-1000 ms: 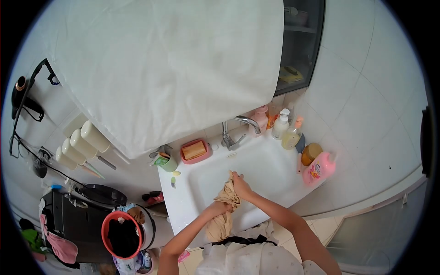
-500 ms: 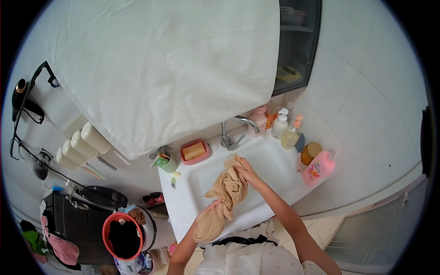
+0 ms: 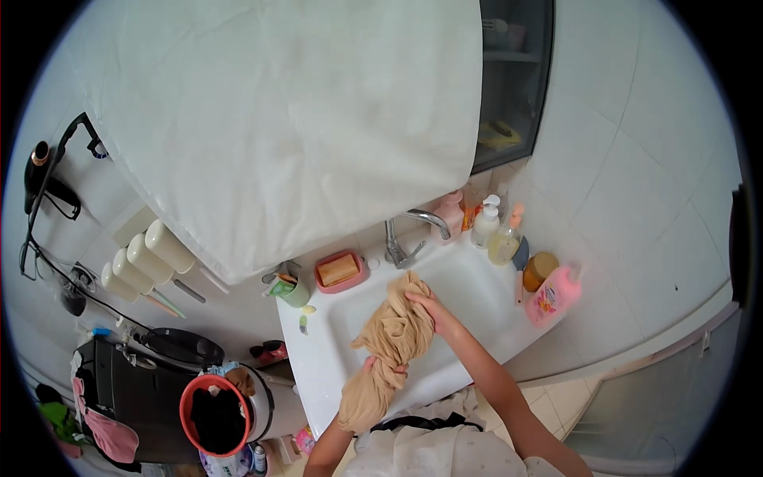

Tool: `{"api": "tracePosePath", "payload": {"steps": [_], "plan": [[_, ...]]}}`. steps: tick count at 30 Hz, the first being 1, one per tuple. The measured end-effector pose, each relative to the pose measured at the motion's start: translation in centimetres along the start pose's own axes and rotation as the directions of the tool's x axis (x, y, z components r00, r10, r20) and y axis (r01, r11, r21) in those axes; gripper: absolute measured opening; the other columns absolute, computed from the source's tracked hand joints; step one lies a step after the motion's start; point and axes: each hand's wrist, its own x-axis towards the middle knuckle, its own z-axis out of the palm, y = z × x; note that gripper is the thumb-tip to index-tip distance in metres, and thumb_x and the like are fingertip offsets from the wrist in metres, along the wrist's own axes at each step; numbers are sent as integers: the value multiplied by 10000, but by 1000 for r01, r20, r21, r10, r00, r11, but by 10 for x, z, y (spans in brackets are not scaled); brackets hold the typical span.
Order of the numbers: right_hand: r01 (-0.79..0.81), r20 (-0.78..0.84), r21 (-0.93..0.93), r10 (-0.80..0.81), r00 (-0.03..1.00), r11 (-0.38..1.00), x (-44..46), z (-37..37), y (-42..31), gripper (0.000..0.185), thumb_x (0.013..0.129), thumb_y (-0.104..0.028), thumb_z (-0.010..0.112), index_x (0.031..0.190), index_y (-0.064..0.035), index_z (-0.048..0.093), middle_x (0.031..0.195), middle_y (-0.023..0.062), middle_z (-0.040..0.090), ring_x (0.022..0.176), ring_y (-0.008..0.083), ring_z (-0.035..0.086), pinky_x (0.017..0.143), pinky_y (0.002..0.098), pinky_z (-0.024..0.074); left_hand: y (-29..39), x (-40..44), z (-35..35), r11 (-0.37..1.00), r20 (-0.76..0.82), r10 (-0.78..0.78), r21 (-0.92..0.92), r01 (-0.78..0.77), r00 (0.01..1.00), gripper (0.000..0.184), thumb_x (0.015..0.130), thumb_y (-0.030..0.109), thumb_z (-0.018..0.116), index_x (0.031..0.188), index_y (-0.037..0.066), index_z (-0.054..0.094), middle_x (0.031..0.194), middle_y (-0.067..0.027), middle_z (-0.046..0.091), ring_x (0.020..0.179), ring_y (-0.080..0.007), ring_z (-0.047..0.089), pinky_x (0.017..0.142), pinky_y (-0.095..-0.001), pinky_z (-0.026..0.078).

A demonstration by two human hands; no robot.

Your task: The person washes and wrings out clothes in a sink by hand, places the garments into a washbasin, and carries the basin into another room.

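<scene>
A bunched, twisted tan cloth (image 3: pixel 395 330) stretches over the white sink (image 3: pixel 485 306). Around its lower part my left hand (image 3: pixel 385 369) is closed, fingers showing against the folds. Near the upper end my right hand (image 3: pixel 426 309) grips it, thumb across the fabric. The cloth's loose lower end hangs over my left wrist and the front of the basin. Just beyond the upper end stands the chrome faucet (image 3: pixel 395 242). What kind of garment or cloth it is, I cannot tell.
Left on the sink ledge are a soap bar in a pink dish (image 3: pixel 340 284) and a green cup (image 3: pixel 296 296). Along the right stand pump bottles (image 3: pixel 503 245), an amber jar (image 3: pixel 541 269) and a pink bottle (image 3: pixel 555 297). A red-rimmed bucket (image 3: pixel 186 409) holds dark cloth.
My left hand has shifted its grip round the cloth, its fingers now wrapping over the front. The cloth's lower end sits slightly lower. The view has tilted a little.
</scene>
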Motion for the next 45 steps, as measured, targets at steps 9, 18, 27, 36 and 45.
{"api": "tracePosePath", "payload": {"steps": [9, 18, 27, 36, 45], "plan": [[-62, 11, 30, 62, 998, 998, 1, -4, 4, 417, 759, -122, 562, 1128, -48, 382, 1033, 70, 499, 933, 160, 508, 783, 279, 431, 5, -7, 2, 984, 24, -153, -86, 154, 988, 429, 832, 364, 340, 1105, 35, 369, 837, -111, 451, 664, -173, 433, 498, -255, 388], [-20, 34, -68, 22, 999, 997, 1, -2, 2, 422, 761, -141, 565, 1127, -34, 385, 1023, 68, 500, 922, 148, 505, 779, 275, 428, 8, -7, 12, 976, -7, -182, -126, 180, 983, 430, 831, 361, 353, 1135, 57, 345, 858, -111, 443, 659, -180, 439, 481, -254, 415], [101, -29, -721, -175, 984, 686, 20, -23, 35, 354, 726, -120, 592, 1030, 9, 462, 936, 80, 536, 846, 138, 498, 750, 245, 400, 9, -17, 79, 565, -156, 92, 822, 78, 983, 445, 810, 336, 418, 1152, 63, 344, 861, -109, 459, 692, -179, 451, 530, -252, 429], [24, -147, -608, -142, 979, 794, 8, -33, 28, 361, 748, -137, 570, 1054, 7, 443, 936, 73, 533, 847, 143, 508, 749, 243, 409, -7, -20, 69, 588, -131, 218, 808, -23, 967, 418, 806, 305, 424, 1135, 54, 363, 835, -104, 467, 697, -172, 459, 521, -247, 416], [-77, -111, -129, 62, 992, 989, -11, -6, -6, 422, 773, -172, 551, 1136, -33, 385, 1007, 66, 506, 911, 141, 503, 770, 256, 422, 11, 2, 21, 956, -127, -284, -108, 271, 950, 394, 834, 324, 363, 1045, -1, 439, 803, -166, 535, 664, -234, 539, 499, -259, 431]]}}
